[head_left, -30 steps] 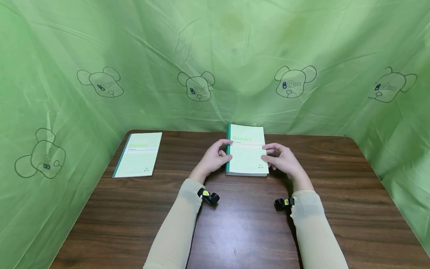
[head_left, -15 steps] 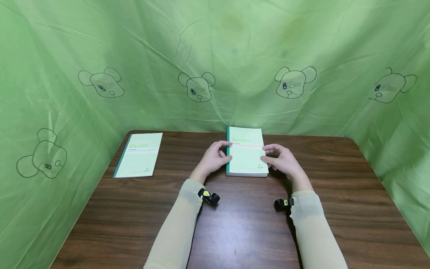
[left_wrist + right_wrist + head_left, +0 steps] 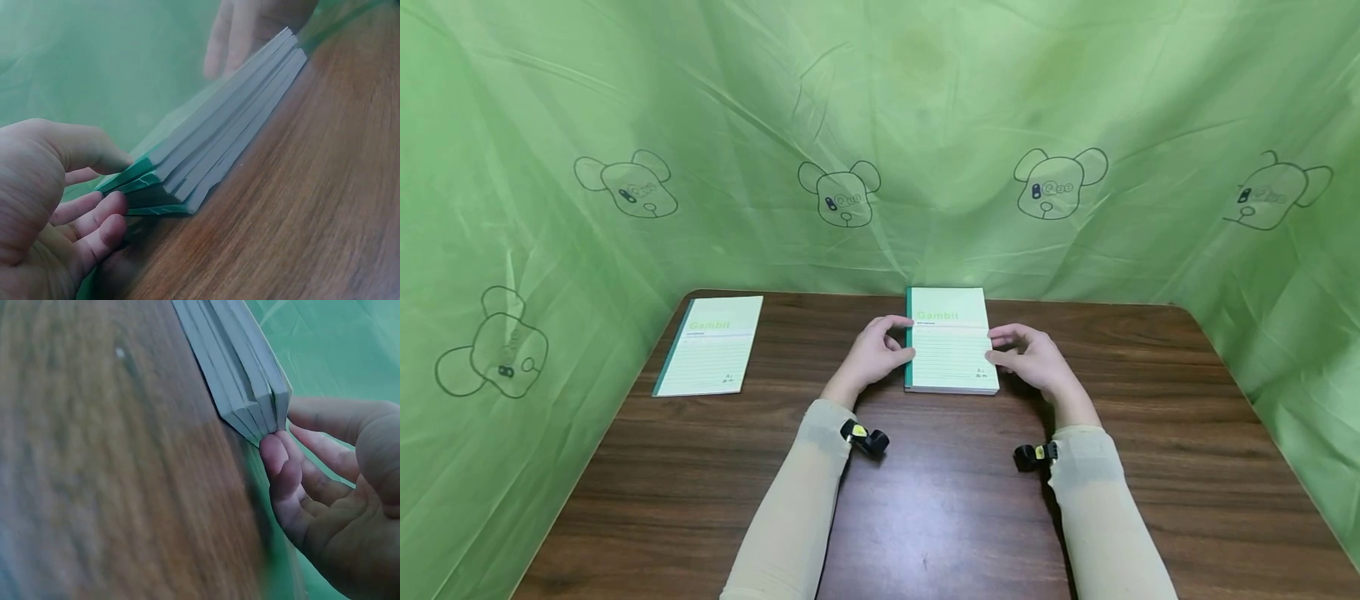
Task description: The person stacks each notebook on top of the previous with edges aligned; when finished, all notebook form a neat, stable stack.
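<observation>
A stack of notebooks (image 3: pixel 951 350) with pale lined "Gambit" covers and dark green spines lies at the far middle of the table. In the left wrist view, the spines (image 3: pixel 140 181) and slightly uneven page edges show several layers. My left hand (image 3: pixel 876 354) is at the spine side, thumb tip on the upper spine and relaxed fingers beside the lower ones. At the opposite side is my right hand (image 3: pixel 1030 357). In the right wrist view its thumb is against the top notebook's edge and its loosely bent fingers are at the stack's corner (image 3: pixel 262 425).
A single matching notebook (image 3: pixel 711 346) lies flat near the table's far left corner. Green fabric printed with bear heads (image 3: pixel 842 196) hangs behind the brown wooden table (image 3: pixel 940 500) and along both sides. Small black cameras (image 3: pixel 867 439) are strapped to both wrists.
The far end of the top notebook has come down, and it now lies level and more squarely on the stack. Both hands have eased slightly outward and toward me. The notebook at left stays put.
</observation>
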Demonstrator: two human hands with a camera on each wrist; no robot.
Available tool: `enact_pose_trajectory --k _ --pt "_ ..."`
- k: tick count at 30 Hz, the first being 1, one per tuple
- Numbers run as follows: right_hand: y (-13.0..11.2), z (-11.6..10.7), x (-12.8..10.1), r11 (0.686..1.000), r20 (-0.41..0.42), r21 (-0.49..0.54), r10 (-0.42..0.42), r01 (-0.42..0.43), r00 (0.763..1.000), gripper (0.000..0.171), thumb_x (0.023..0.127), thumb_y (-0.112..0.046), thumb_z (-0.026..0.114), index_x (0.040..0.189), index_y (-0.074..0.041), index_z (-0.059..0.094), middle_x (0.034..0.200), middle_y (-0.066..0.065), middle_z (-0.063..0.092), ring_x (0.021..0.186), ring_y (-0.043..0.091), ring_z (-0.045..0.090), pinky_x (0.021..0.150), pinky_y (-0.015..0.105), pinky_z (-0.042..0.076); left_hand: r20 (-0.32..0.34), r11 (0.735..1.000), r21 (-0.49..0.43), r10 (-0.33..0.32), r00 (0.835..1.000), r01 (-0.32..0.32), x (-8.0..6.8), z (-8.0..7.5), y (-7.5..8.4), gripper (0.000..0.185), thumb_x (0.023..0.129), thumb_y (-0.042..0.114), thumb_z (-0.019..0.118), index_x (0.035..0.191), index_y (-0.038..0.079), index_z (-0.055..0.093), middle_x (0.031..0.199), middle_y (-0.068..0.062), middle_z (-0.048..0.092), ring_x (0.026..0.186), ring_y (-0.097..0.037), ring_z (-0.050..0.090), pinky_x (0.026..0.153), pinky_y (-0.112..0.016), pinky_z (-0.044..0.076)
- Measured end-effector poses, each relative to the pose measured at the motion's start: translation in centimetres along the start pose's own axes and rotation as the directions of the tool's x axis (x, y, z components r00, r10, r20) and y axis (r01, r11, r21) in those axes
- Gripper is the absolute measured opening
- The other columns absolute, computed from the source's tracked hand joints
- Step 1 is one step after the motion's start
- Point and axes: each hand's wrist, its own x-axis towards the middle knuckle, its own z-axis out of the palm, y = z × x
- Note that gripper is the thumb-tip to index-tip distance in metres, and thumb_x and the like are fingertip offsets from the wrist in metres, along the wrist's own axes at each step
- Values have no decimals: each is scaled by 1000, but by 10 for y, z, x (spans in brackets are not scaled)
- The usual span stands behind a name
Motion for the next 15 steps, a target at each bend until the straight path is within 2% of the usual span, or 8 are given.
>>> enact_pose_trajectory --k 4,10,15 --pt "1 1 0 1000 -10 -13 1 -1 1000 49 100 -16 81 143 1 65 138 27 66 103 23 70 84 35 61 4 1000 5 -2 1000 2 0 1 2 50 93 13 80 142 15 69 138 -13 59 89 -15 65 79 -31 55" --pt "-1 2 1 999 -41 -43 -2 1 999 46 97 -15 83 139 -1 69 132 24 70 111 32 68 83 24 56 0 1000 -6 13 1000 -13 2 2 0 49 92 12 79 140 15 69 145 -12 56 88 -14 67 77 -30 56" --pt "-1 3 3 999 -49 -52 -4 1 999 46 97 -15 83 138 -1 69 130 23 70 113 32 67 82 21 56 -6 1000 -12 27 1000 -27 3 1 -3 49 91 11 78 139 14 70 147 -12 55 88 -15 68 76 -31 57"
